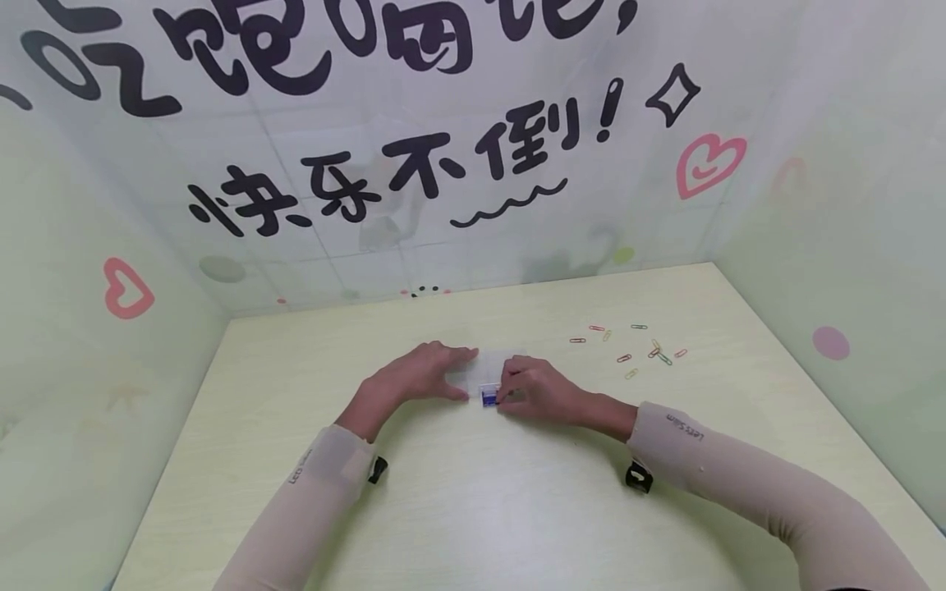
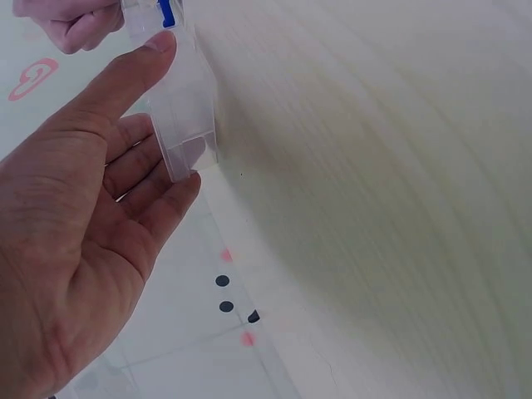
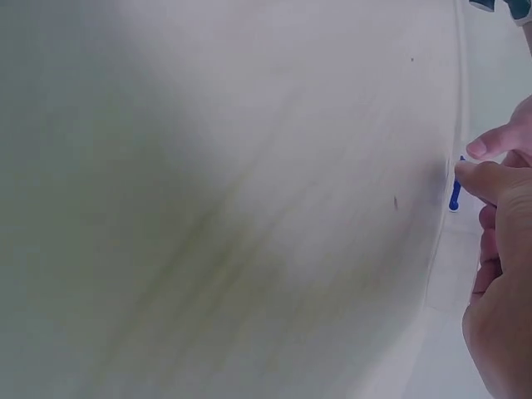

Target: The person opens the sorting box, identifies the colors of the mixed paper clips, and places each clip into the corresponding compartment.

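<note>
A clear plastic box [image 1: 484, 367] with a blue latch [image 1: 489, 399] on its near side sits on the table between the two hands. My left hand [image 1: 427, 373] holds the box's left end. In the left wrist view its thumb lies along the near face of the box [image 2: 189, 104], while the fingers curl behind. With bent fingers, my right hand [image 1: 538, 389] pinches the box at the latch. The right wrist view shows the right thumb over part of the blue latch [image 3: 455, 196]. Both hands hide parts of the box.
Several coloured paper clips [image 1: 654, 354] lie scattered on the pale table [image 1: 473, 509], behind and to the right of the right hand. A wall with black lettering [image 1: 424, 164] rises at the table's back edge, and side walls stand left and right.
</note>
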Action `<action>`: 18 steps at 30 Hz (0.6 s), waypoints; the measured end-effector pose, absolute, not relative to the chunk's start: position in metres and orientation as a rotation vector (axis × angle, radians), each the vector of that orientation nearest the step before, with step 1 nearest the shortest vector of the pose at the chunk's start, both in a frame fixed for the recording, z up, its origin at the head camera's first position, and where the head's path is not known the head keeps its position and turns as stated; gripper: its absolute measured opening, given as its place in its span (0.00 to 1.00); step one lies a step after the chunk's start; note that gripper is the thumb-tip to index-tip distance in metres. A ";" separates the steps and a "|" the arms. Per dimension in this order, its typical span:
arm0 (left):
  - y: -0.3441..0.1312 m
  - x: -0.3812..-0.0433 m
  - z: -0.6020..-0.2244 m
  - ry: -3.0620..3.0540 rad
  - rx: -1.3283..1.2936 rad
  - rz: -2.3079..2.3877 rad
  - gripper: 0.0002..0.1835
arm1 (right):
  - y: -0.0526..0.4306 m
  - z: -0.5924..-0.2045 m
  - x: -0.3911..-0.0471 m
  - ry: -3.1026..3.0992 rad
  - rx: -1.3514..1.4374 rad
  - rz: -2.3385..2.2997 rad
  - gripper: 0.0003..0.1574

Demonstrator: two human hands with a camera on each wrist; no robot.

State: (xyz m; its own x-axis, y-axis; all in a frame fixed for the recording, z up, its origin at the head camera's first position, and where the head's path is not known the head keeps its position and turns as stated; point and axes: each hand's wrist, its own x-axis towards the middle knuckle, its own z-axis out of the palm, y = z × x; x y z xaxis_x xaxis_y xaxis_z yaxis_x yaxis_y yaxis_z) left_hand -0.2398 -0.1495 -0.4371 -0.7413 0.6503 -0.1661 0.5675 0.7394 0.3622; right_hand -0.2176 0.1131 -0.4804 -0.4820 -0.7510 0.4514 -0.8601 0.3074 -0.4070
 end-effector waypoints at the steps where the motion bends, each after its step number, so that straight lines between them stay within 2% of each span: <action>1: -0.149 -0.240 -0.437 2.662 0.957 0.417 0.43 | 0.114 -0.480 -0.218 -2.392 1.480 0.932 0.07; 5: -0.148 -0.240 -0.437 2.661 0.952 0.420 0.42 | 0.120 -0.481 -0.218 -2.379 1.420 0.956 0.11; 10: -0.149 -0.240 -0.438 2.661 0.953 0.414 0.42 | 0.128 -0.480 -0.218 -2.397 1.297 0.986 0.20; 18: -0.150 -0.240 -0.439 2.664 0.956 0.409 0.43 | 0.140 -0.477 -0.221 -2.528 1.113 0.922 0.43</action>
State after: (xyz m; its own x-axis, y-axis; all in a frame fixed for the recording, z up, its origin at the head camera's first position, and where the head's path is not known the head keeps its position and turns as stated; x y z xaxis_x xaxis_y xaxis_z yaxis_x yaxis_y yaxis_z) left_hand -0.2404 -0.1496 -0.4385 -0.7416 0.6502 -0.1652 0.5707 0.7409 0.3540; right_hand -0.2209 0.1397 -0.4766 -0.6854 -0.5831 0.4361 -0.7270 0.5137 -0.4556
